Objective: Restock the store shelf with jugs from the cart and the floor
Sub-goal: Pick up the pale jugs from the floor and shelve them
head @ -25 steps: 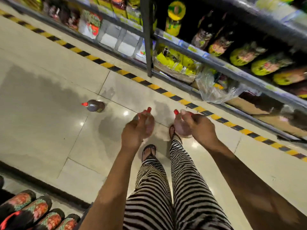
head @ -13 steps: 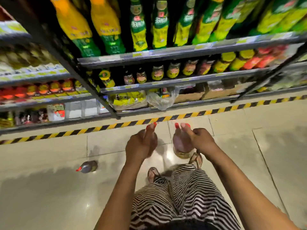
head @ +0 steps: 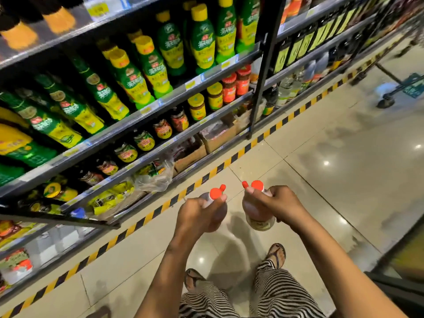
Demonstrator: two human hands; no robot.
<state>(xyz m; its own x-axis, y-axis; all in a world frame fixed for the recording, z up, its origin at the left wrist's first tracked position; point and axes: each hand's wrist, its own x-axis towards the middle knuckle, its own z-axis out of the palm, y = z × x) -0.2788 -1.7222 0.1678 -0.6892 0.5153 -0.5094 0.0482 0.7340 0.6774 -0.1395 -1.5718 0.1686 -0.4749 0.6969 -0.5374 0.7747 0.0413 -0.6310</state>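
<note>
Closest in, below both grips, the person's sandalled feet (head: 277, 254) stand on glossy floor tiles (head: 344, 180). The left hand (head: 198, 214) is curled tight round the neck of one red-capped jug (head: 215, 193), most of it hidden under the palm. The right hand (head: 283, 204), just beside it, wraps fingers round the neck of a second jug (head: 253, 210), whose brown body hangs clear below the knuckles. Both jugs are in the air, short of the shelf. Beyond the grips runs yellow-and-black floor tape (head: 229, 159), then the bottom shelf (head: 128, 214) with a crumpled plastic bag (head: 156, 179), then rows of jars (head: 196, 107), and farthest up green-and-yellow bottles (head: 149, 70). Each jug likely hangs by its neck alone, so a swing could slip it onto hard tile right over the toes. The two hang close enough to knock together. The tiers ahead look crowded, so pushing a jug in one-handed could topple jars. I cannot tell where a free slot lies.
</note>
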